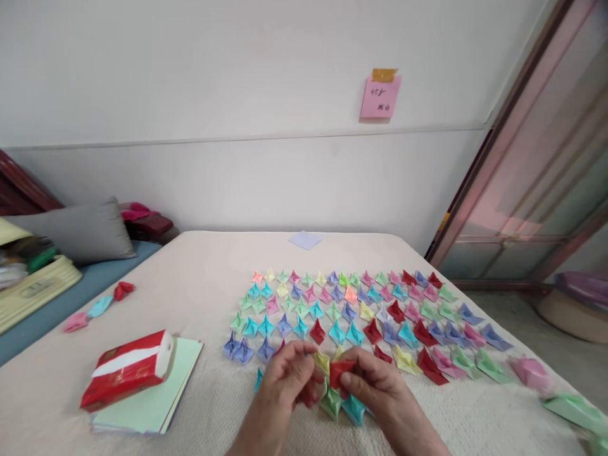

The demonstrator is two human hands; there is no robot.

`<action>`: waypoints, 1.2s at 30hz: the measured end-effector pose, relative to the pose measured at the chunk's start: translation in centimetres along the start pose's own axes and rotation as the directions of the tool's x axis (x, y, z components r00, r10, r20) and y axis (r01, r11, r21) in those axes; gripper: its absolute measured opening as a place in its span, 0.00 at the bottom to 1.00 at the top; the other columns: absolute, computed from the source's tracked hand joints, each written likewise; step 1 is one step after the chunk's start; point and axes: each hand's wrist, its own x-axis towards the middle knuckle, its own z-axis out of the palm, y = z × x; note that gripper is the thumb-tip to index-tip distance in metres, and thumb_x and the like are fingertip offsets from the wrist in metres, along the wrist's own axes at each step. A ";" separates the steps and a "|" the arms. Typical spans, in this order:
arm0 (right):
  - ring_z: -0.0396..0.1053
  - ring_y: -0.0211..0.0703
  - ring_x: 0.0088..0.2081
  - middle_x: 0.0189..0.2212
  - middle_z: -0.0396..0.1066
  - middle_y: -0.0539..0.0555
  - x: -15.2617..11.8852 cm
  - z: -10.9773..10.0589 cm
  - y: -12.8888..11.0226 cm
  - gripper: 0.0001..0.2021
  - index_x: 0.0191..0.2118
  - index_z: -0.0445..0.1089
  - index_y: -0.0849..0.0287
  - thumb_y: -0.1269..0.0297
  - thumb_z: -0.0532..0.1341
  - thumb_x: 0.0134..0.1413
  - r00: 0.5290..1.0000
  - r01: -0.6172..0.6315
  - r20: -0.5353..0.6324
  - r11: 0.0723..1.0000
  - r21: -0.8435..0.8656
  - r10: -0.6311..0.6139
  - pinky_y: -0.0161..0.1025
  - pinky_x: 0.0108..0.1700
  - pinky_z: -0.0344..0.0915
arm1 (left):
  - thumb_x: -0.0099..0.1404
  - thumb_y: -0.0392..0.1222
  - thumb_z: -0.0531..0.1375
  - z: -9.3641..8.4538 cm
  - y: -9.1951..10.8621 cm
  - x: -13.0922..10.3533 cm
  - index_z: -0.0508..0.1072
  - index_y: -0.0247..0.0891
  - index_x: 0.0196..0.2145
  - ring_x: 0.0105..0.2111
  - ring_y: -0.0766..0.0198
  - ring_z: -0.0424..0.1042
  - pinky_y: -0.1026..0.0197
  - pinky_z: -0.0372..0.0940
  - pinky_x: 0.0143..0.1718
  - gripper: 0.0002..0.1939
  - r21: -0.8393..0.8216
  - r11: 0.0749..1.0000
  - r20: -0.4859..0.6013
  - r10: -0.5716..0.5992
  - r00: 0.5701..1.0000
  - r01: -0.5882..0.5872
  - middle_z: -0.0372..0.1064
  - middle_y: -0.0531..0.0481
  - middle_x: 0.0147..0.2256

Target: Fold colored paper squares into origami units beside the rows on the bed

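Near the front of the cloth-covered table, my right hand (375, 386) pinches a small folded red paper (341, 372) between thumb and fingers. My left hand (292, 380) is just left of it, its fingers curled close to the red paper; whether they hold anything is hidden. Right behind and below the hands lie a yellow paper boat (322, 362), a green one (331, 401) and a cyan one (354, 410). Beyond them, several rows of small folded paper boats (348, 311) in many colours cover the middle and right of the table.
A red tissue pack (128, 370) lies on green paper sheets (152, 399) at the left. Three crumpled-looking folded papers (99, 306) sit farther left. One lilac sheet (305, 239) is at the table's far edge. Larger pink (532, 372) and green (574, 410) folded papers lie at the right edge.
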 end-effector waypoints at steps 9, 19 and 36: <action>0.59 0.35 0.22 0.18 0.66 0.47 0.1 1.3 0.5 0.08 0.24 0.70 0.61 0.64 0.68 0.44 0.986 -0.147 -0.085 0.989 -0.009 0.146 0.33 0.25 0.52 | 0.54 0.38 0.63 0.3 -1.4 0.3 0.73 0.34 0.27 0.18 0.71 0.61 0.68 0.56 0.20 0.05 0.236 0.962 -0.020 0.145 0.989 -0.136 0.68 0.52 0.20; 0.61 0.33 0.21 0.18 0.69 0.48 0.0 2.9 1.9 0.06 0.25 0.71 0.61 0.66 0.68 0.45 0.978 -0.119 -0.135 0.957 0.264 0.159 0.32 0.25 0.53 | 0.50 0.36 0.63 -0.2 -2.2 0.9 0.73 0.35 0.22 0.16 0.71 0.59 0.68 0.53 0.18 0.03 0.106 0.982 -0.149 0.174 0.973 -0.159 0.65 0.55 0.16; 0.59 0.33 0.21 0.19 0.64 0.46 -0.6 2.6 1.7 0.07 0.21 0.77 0.55 0.73 0.65 0.43 0.976 0.019 -0.218 0.990 0.137 0.011 0.31 0.25 0.56 | 0.50 0.32 0.60 1.4 -1.7 -0.2 0.72 0.35 0.21 0.18 0.70 0.62 0.68 0.55 0.21 0.03 -0.110 0.989 -0.172 0.078 0.982 -0.098 0.68 0.53 0.18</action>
